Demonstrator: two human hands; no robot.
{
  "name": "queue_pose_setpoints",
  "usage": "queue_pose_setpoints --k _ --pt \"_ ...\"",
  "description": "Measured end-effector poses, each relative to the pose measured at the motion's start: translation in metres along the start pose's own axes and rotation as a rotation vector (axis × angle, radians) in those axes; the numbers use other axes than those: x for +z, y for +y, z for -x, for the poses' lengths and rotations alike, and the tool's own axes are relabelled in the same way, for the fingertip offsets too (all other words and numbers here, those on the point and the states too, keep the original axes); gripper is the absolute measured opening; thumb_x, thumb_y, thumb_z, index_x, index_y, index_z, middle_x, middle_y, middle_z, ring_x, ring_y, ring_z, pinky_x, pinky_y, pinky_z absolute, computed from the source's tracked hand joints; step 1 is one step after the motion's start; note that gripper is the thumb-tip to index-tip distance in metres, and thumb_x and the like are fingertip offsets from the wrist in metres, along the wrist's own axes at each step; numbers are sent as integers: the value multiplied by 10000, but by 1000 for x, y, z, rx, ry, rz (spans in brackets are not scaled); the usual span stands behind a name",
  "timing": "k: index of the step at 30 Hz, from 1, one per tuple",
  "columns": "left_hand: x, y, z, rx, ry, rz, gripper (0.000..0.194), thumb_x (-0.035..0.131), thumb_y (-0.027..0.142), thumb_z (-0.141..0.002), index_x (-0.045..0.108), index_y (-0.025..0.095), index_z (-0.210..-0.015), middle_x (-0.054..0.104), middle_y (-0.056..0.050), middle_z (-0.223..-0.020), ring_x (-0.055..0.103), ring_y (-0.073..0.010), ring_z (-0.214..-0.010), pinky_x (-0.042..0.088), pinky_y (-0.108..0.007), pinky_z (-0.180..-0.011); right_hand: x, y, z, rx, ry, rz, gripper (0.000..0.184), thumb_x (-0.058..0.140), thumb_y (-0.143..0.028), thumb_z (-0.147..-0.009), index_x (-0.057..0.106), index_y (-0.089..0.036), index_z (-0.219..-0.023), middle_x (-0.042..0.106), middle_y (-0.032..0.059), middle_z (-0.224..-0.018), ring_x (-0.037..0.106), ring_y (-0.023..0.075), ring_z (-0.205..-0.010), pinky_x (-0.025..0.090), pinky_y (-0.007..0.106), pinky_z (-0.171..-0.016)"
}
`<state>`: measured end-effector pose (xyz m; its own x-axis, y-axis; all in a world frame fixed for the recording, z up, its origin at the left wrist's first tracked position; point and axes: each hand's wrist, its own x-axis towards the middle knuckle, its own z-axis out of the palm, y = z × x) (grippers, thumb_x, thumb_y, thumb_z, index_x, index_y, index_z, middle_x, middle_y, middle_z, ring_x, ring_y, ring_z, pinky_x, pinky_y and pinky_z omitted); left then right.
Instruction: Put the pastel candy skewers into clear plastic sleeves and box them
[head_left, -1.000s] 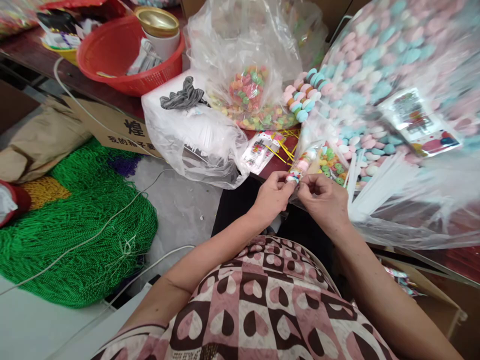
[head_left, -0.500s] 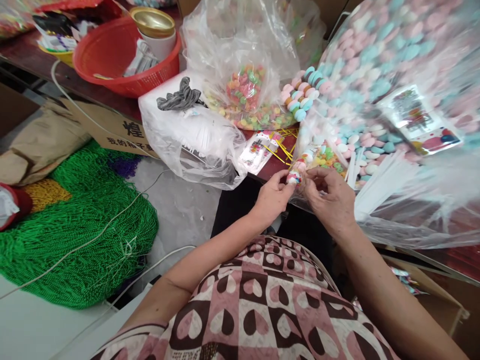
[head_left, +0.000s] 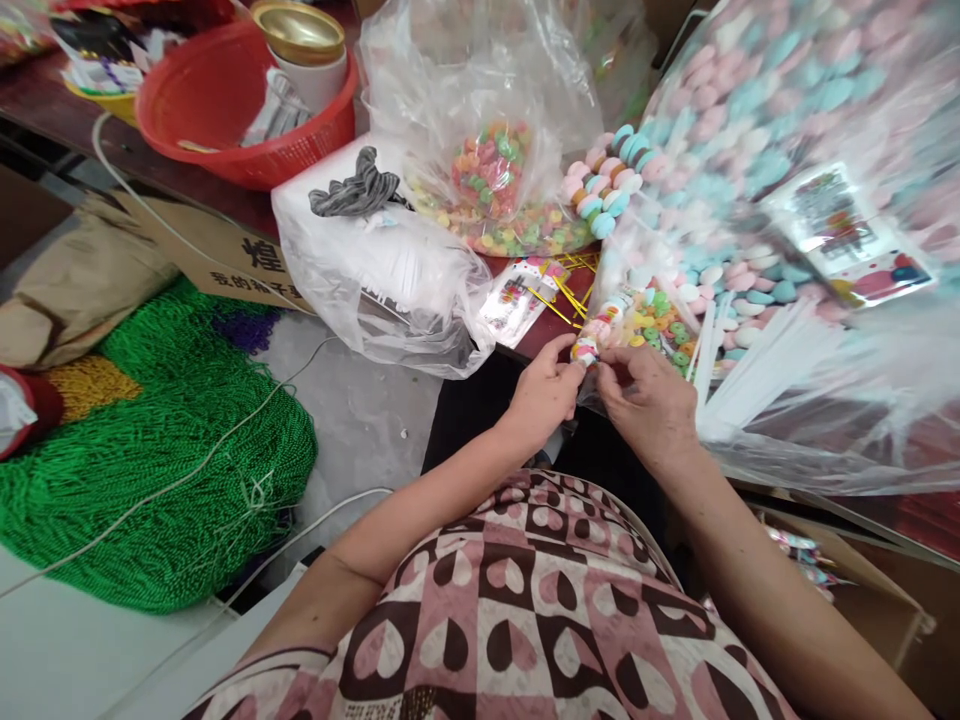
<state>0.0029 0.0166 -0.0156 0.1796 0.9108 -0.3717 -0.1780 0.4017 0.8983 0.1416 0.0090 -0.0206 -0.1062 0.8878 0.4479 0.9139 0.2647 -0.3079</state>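
At the table edge, my left hand pinches the lower end of a slim candy packet with a colourful print and pale pink sweets inside. My right hand is closed at the same end, thumb and forefinger together on the packet's right side. The other end of the packet points away from me. Beside it, green, yellow and orange candy rings lie under clear plastic. Gold twist ties and printed cards lie just beyond my left hand.
Large clear bags of pink and blue candies fill the right, with white sticks in front. A candy string, bagged rings and a red basket stand behind. Green bead strands cover the floor at left.
My right hand has shifted slightly left, closer to my left hand, and its fingers now press at the packet's lower end. The packet stays in my left hand.
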Motion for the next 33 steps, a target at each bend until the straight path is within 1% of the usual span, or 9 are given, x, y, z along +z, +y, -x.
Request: queue_pose_setpoints --k 3,10,16,19,23,26,29,31,33 --pt "0 1 0 -14 2 8 444 541 295 -864 513 189 -1294 444 121 -496 375 -54 -342 265 -187 -388 1 0 2 -3 8 33 127 557 -257 -859 666 -193 -875 703 53 -764 649 191 -681 446 289 -584" --pt "0 -1 0 17 -15 -4 448 536 310 -867 510 187 -1297 439 122 -490 376 -55 -341 272 -185 -388 5 -2 1 -68 70 113 137 529 -199 -847 664 -181 -829 711 67 -747 645 195 -659 403 289 -555" --pt "0 -3 0 16 -13 -5 441 538 304 -868 515 191 -1294 439 119 -496 378 -56 -346 278 -186 -389 9 -3 -1 -25 76 128 138 515 -186 -822 643 -194 -770 677 53 -689 619 197 -632 388 297 -557" --pt "1 -4 1 12 -7 -28 450 547 315 -873 509 196 -1305 453 112 -511 384 -54 -351 284 -187 -392 9 -5 -2 -14 82 92 110 525 -180 -796 624 -194 -751 650 51 -671 596 194 -614 397 301 -565" --pt "1 -4 1 2 21 -52 485 520 290 -884 470 181 -1353 489 99 -554 387 -53 -363 295 -189 -393 7 -12 -1 -64 103 77 113 518 -166 -796 607 -194 -731 641 46 -662 605 190 -624 422 292 -577" --pt "0 -6 0 9 43 -51 503 513 271 -881 449 178 -1372 504 97 -572 399 -55 -377 305 -189 -401 5 -17 3 -75 67 66 118 517 -165 -791 600 -196 -713 627 33 -638 599 177 -608 420 280 -571" --pt "-1 -10 -3 28 52 -48 427 543 275 -872 504 198 -1290 517 96 -582 405 -44 -388 312 -179 -419 4 -16 4 10 10 -48 99 530 -181 -775 599 -197 -706 621 25 -639 581 161 -590 428 275 -574" --pt "0 -12 -4 43 31 -17 324 572 301 -865 550 195 -1170 519 93 -581 391 -37 -380 294 -177 -411 4 -15 2 148 -29 -208 88 538 -207 -782 595 -200 -716 612 10 -627 564 147 -556 437 268 -556" --pt "0 -12 -4 51 3 57 260 591 339 -858 554 190 -1067 491 100 -554 361 -37 -358 269 -181 -389 0 -15 1 285 -33 -381 84 539 -241 -816 605 -200 -781 631 5 -664 575 143 -558 465 269 -560"
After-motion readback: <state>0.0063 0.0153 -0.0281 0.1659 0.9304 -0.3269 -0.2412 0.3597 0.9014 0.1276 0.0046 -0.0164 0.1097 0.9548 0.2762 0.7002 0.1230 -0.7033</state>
